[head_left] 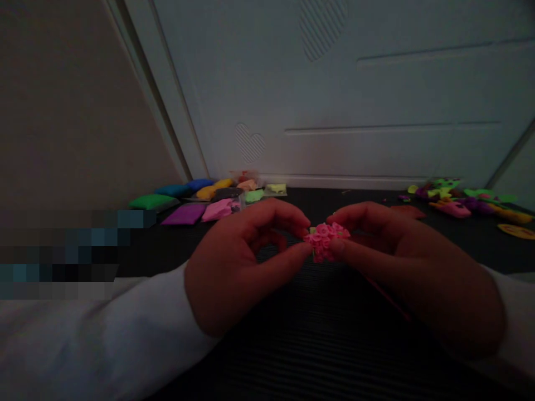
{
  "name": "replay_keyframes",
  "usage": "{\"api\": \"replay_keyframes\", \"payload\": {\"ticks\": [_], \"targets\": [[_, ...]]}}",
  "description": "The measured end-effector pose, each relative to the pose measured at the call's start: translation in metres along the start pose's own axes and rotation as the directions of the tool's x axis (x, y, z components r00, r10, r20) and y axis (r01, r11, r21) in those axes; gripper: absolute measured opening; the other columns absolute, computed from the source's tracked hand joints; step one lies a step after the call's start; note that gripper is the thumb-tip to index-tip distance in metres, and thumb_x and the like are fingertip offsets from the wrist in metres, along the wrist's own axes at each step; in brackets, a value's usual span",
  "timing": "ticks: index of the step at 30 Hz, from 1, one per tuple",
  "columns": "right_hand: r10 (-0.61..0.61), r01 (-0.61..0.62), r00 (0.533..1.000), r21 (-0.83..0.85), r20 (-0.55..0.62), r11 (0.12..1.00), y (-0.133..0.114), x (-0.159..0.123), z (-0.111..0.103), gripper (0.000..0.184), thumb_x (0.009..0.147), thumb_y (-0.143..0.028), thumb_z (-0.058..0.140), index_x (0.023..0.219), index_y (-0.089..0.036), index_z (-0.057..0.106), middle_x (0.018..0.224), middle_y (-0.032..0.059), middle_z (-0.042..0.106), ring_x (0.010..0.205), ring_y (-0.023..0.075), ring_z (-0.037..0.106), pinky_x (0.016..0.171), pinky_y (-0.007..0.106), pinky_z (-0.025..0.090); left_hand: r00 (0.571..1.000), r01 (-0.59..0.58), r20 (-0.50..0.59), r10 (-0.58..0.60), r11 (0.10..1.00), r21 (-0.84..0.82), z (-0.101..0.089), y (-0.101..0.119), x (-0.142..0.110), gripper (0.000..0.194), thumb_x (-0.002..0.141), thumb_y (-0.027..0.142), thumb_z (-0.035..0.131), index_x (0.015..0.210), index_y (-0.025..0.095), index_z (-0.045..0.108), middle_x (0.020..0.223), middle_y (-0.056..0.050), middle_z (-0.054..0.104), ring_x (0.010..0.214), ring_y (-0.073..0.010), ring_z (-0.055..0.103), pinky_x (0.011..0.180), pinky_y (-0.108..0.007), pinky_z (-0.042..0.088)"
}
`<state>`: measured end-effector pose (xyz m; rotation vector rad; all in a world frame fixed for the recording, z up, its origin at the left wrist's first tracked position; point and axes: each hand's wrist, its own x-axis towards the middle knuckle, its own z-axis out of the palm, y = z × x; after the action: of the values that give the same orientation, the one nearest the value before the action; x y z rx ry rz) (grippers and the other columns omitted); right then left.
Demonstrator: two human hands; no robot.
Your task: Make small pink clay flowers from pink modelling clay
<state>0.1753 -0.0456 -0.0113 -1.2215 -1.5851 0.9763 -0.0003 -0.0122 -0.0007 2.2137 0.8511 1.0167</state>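
Note:
Between my two hands, just above the dark table, is a small cluster of pink clay roses point(323, 238) with bits of green among them. My left hand point(251, 262) is closed, its thumb and fingertips gripping the cluster's left side. From the other side, my right hand point(388, 262) has its thumb on the front of the roses and its fingers curled behind. A thin reddish strip point(388, 295) shows below my right hand; what it belongs to is hidden.
Bags of coloured clay lie at the back left, among them green point(152, 201), purple point(184, 214) and pink point(218, 209). Several colourful clay shapes point(455, 208) lie at the back right. A pale panel with heart reliefs point(249, 142) rises behind the dark table point(292, 334).

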Motion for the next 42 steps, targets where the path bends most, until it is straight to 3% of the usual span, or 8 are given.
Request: {"api": "replay_keyframes", "payload": {"ticks": [8,14,24,31,38,42], "targets": [[-0.016,0.015,1.000,0.043,0.024,0.999,0.000,0.002,0.003,0.019,0.073,-0.034,0.056,0.087,-0.023,0.050,0.075,-0.0047,0.061,0.064,0.0070,0.055,0.051,0.014,0.041,0.997,-0.046,-0.054,0.048,0.998,0.036,0.003,0.002,-0.003,0.024,0.070,0.017,0.059,0.092,0.019,0.049,0.086,0.001,0.058,0.077,-0.0103,0.058,0.065,-0.019,0.048],[-0.017,0.015,0.999,0.047,0.044,0.999,0.000,0.001,0.003,0.017,0.072,-0.027,0.057,0.087,-0.024,0.049,0.074,-0.0055,0.061,0.064,0.0071,0.054,0.049,0.014,0.040,0.999,-0.013,-0.050,0.013,1.000,-0.010,0.003,0.001,-0.001,0.025,0.070,0.017,0.059,0.093,0.019,0.049,0.085,0.000,0.058,0.077,-0.0114,0.059,0.066,-0.020,0.049],[-0.019,0.019,1.000,0.024,0.023,1.000,0.001,-0.002,0.000,0.019,0.070,-0.021,0.058,0.086,-0.026,0.050,0.071,-0.0058,0.060,0.061,0.0079,0.055,0.047,0.015,0.040,0.986,0.162,0.032,-0.162,0.912,-0.377,0.005,-0.001,0.005,0.026,0.067,0.007,0.059,0.089,0.018,0.050,0.078,0.002,0.059,0.073,-0.0078,0.058,0.064,-0.015,0.047],[-0.023,0.023,1.000,0.026,0.014,0.999,-0.001,-0.002,-0.001,0.018,0.069,-0.017,0.059,0.084,-0.026,0.051,0.072,-0.0056,0.062,0.060,0.0077,0.056,0.045,0.014,0.041,0.977,0.211,0.114,-0.178,0.844,-0.492,0.004,-0.006,0.009,0.024,0.068,0.004,0.056,0.088,0.018,0.050,0.074,0.003,0.056,0.066,-0.0065,0.056,0.061,-0.017,0.045],[-0.018,0.016,0.999,0.070,0.034,0.997,0.001,0.000,-0.003,0.018,0.071,-0.032,0.058,0.086,-0.025,0.051,0.071,-0.0039,0.063,0.047,0.0064,0.052,0.034,0.016,0.035,0.978,0.207,0.096,-0.183,0.847,-0.490,0.005,-0.006,0.010,0.023,0.067,0.004,0.056,0.086,0.017,0.051,0.070,0.004,0.055,0.062,-0.0064,0.055,0.058,-0.018,0.044],[-0.008,0.006,0.999,0.071,0.031,0.997,0.002,-0.002,-0.003,0.019,0.071,-0.033,0.058,0.087,-0.026,0.051,0.071,-0.0043,0.063,0.054,0.0075,0.056,0.041,0.016,0.040,0.977,0.214,0.100,-0.189,0.858,-0.467,0.004,-0.007,0.011,0.023,0.068,0.007,0.057,0.088,0.017,0.051,0.073,0.003,0.056,0.065,-0.0075,0.057,0.060,-0.019,0.045]]}}
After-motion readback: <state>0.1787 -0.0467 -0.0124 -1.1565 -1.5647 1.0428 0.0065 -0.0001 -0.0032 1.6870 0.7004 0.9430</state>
